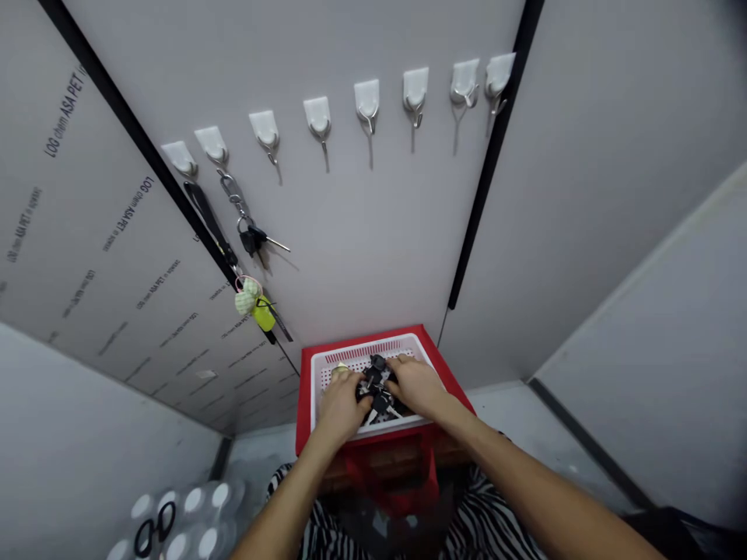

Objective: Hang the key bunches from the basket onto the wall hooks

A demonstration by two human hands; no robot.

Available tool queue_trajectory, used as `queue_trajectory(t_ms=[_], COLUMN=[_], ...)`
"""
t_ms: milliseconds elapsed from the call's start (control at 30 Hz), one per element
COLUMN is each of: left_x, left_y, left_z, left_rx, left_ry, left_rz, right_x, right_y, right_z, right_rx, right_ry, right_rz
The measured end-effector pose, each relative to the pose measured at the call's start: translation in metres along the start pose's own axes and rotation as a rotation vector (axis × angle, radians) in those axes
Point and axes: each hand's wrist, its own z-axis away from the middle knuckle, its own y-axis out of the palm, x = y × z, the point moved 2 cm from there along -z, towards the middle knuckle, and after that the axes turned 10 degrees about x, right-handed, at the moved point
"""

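printed panel (87, 257): far left, grey wall sheet with lines of black lettering running up it at a slant

scissors (152, 530): bottom left corner, black handles, lying on top of a pack of white-capped bottles (198, 517)

black strap (207, 218): hangs off the leftmost hook and ends in a pale green and yellow charm (255, 303)

key bunch (252, 235): on the second hook, hanging by a metal clip, dark key heads with one blade poking out to the right

hooks (366, 101): a row of white stick-on hooks with metal prongs, running across the middle wall panel and climbing a bit toward the right

left hand (341, 400): palm down inside the basket, fingers curled onto the left side of the key pile. Can't tell if it's actually pinching one or just resting on them

keys (380, 403): a loose heap with black heads, in the middle of the basket, right between the two hands and touching both

basket (367, 347): white slotted plastic, sitting on the red box

right hand (417, 385): palm down too, fingers bent over the right side of the pile near the back rim. Grip is hidden by its own knuckles, so no idea

red box (304, 412): against the wall under the hooks, carries the basket

striped cloth (487, 529): zebra print, at the bottom between the forearms
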Motion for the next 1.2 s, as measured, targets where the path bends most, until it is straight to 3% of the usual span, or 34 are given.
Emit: queue_trajectory(t_ms=[167, 333, 500, 600, 700, 800, 967, 1200], left_x=[0.001, 0.004, 0.015, 0.018, 0.017, 0.013, 0.010, 0.010], left_y=[0.000, -0.007, -0.010, -0.007, -0.008, -0.012, -0.021, -0.027], left_z=[0.000, 0.003, 0.003, 0.001, 0.000, 0.002, 0.007, 0.001], left_rx=[0.065, -0.066, -0.200, -0.170, -0.153, -0.133, -0.135, -0.166], left_ry=[0.039, 0.041, -0.034, -0.075, -0.075, -0.037, -0.030, -0.073], left_rz=[0.027, 0.151, 0.583, 0.933, 1.106, 1.188, 1.351, 1.278], right_x=[-0.004, -0.007, -0.008, -0.003, 0.010, 0.024, 0.033, 0.037], right_y=[0.002, 0.002, 0.004, 0.000, -0.005, -0.002, 0.008, -0.017], right_z=[0.000, -0.002, -0.006, -0.004, -0.001, -0.001, -0.005, 0.001], right_rx=[0.032, -0.013, -0.046, -0.110, -0.196, -0.106, 0.118, 0.132], right_ry=[-0.072, -0.109, -0.097, -0.098, -0.137, -0.194, -0.252, -0.089], right_rz=[-0.205, -0.473, -0.588, -0.537, -0.506, -0.655, -1.089, -1.372])
